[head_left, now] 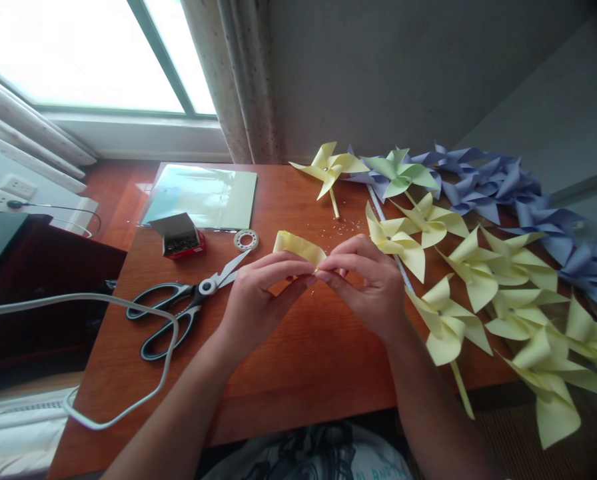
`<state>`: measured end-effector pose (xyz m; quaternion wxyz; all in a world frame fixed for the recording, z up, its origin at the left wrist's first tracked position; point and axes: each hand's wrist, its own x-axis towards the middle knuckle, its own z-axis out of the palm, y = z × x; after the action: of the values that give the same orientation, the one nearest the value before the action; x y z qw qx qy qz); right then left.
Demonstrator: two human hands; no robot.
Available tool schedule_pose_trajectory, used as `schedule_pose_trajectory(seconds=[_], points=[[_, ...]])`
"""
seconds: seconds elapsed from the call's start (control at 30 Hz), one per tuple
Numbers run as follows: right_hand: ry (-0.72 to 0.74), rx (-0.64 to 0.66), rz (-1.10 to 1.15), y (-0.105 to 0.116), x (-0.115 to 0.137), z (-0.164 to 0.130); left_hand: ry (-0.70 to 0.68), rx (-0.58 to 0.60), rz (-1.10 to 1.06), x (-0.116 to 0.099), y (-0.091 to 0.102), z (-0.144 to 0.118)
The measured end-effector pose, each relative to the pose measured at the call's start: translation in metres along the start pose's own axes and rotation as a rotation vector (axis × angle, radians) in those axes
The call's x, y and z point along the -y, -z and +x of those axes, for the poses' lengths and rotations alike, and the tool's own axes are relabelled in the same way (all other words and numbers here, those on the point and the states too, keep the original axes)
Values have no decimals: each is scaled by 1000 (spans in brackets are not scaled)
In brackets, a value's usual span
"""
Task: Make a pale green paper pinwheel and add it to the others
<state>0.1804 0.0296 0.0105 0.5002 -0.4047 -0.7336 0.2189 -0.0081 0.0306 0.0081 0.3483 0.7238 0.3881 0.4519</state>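
Note:
My left hand [273, 287] and my right hand [366, 283] meet above the middle of the table, fingertips pinched together. Between them is a piece of yellow paper [298, 247], its near corner gripped by both thumbs and forefingers. The paper's far part bends upward, and its lower part is hidden behind my left fingers. Just left of my left hand, scissors [198, 293] with dark handles lie partly opened. A yellow paper pinwheel [396, 237] rests right beside my right hand.
Several yellow pinwheels [443, 317] and blue pinwheels [498, 183] cover the table's right side, with a green pinwheel [398, 172] among them. A tape roll [246, 240], an opened small box [181, 237] and a paper pack [203, 193] lie at back left. A white cable [171, 333] crosses the scissors' handles.

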Motion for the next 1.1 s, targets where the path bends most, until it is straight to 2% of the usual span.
schedule_pose_trajectory(seconds=[0.13, 0.23, 0.5, 0.63, 0.8, 0.93, 1.1], points=[[34, -24, -5, 1, 0, 0, -11, 32, -15, -2, -1, 0], [38, -25, 13, 2, 0, 1, 35, 50, -64, -3, -1, -1], [-46, 38, 123, 6, 2, 1, 124, 104, -280, -2, -1, -1], [-58, 12, 124, 3, 4, 0, 157, 67, -320, -1, -5, -2], [-77, 9, 155, -1, 2, -1, 282, -31, -465, 1, -12, -7], [-85, 17, 165, 1, 2, -1, 316, -48, -363, 2, -10, -8], [-84, 35, 164, 4, 2, 0, 294, 2, -269, 0, -6, -7]])
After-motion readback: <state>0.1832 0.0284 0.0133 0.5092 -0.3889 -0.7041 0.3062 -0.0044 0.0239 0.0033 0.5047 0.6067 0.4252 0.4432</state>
